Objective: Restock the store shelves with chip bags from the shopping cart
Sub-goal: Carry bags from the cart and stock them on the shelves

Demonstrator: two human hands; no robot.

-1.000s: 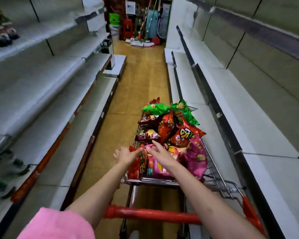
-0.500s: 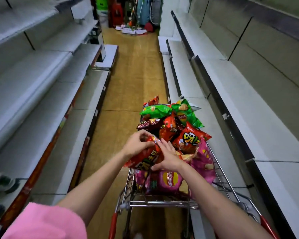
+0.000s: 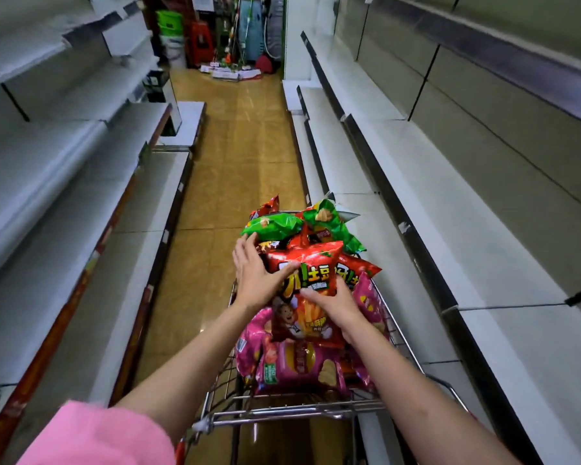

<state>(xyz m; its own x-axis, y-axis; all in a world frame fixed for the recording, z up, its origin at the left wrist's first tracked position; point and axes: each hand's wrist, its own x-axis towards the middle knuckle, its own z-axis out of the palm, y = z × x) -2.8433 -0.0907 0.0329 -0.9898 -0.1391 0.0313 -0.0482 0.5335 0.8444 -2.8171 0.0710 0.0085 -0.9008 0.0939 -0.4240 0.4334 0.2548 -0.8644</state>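
Observation:
A wire shopping cart (image 3: 282, 411) stands in the aisle right in front of me, heaped with chip bags. Green bags (image 3: 272, 226) lie at its far end and pink bags (image 3: 296, 367) at the near end. Both hands hold a red chip bag (image 3: 312, 263) upright above the pile. My left hand (image 3: 254, 276) grips its left edge, thumb across the front and fingers stretched out behind. My right hand (image 3: 337, 305) grips its lower right front. White shelves run along the left (image 3: 47, 182) and the right (image 3: 450, 229) of the aisle.
The tiled aisle floor (image 3: 235, 156) runs ahead to a pile of cleaning gear, buckets and a red stool (image 3: 215, 38) at the far end. The cart sits close to the lower right shelf edge. A pink sleeve (image 3: 94, 437) covers my left upper arm.
Both hands have taken the red bag out of the pile, raised it and turned it upright with its front towards me. My view has moved closer over the cart.

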